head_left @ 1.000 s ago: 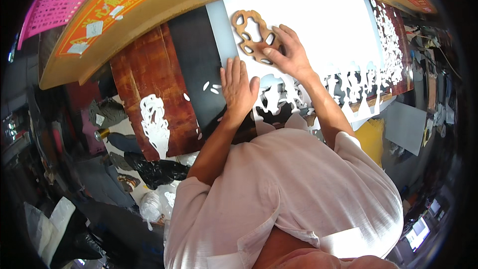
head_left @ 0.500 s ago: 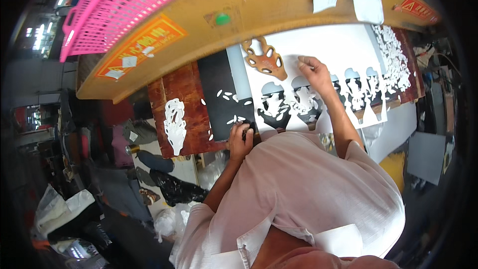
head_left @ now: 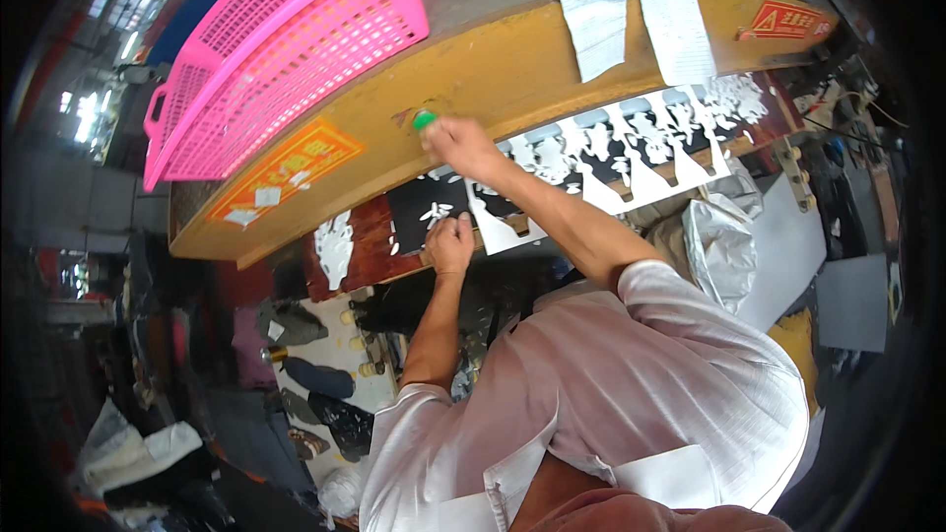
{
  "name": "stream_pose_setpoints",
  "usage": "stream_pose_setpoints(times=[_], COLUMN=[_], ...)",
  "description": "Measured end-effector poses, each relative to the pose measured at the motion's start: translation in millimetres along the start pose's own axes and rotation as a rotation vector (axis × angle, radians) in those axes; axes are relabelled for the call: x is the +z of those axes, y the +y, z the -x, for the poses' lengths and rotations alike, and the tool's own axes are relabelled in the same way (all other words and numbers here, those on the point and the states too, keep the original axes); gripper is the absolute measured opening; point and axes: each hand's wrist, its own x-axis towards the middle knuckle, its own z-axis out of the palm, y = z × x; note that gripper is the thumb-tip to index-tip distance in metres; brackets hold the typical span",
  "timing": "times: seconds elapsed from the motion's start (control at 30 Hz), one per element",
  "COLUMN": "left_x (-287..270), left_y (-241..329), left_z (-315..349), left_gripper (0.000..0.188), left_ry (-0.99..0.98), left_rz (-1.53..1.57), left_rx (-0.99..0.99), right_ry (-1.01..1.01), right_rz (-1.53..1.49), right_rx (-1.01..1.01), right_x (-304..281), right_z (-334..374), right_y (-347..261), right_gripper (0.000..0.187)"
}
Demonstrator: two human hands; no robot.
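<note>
My right hand (head_left: 461, 150) reaches up to the yellow beam, its fingers curled against a round green button (head_left: 425, 119). At the table's front edge my left hand (head_left: 450, 244) rests with bent fingers, beside the left end of a white sheet (head_left: 631, 182); what its fingers hold, if anything, is hidden. Shaped openings run along the sheet, and small white cut pieces (head_left: 557, 160) lie scattered over it and on the black board (head_left: 412, 205) beneath. The yellow beam (head_left: 512, 64) hides the sheet's far part.
A white cut-out stack (head_left: 334, 250) lies on the reddish-brown tabletop (head_left: 372, 227) at left. A pink plastic basket (head_left: 296, 69) sits on the machine. Two papers (head_left: 676, 20) hang over the beam. Small white scraps (head_left: 737, 99) pile up at the table's right end.
My right hand has moved left from above the sheet to the green button. The brown cutting die has gone out of sight behind the beam. My left hand stays near the table's front edge.
</note>
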Motion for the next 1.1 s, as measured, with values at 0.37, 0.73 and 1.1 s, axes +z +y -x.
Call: stream_pose_setpoints(times=[0.37, 0.73, 1.1], left_x=[-6, 3, -55], left_y=[-22, -34, -9], left_z=[-55, -37, 59], left_gripper=[0.042, 0.042, 0.030], left_ry=[0.014, 0.002, -0.048], left_rz=[-0.019, -0.033, 0.038], left_rx=[0.018, -0.002, -0.011], right_ry=[0.095, 0.198, -0.069], right_rz=[1.213, 1.158, 1.173], right_rx=[-0.253, -0.263, -0.035], right_x=[-168, -147, -115], right_z=[130, 132, 218], right_y=[75, 97, 43], right_gripper=[0.012, 0.019, 0.012])
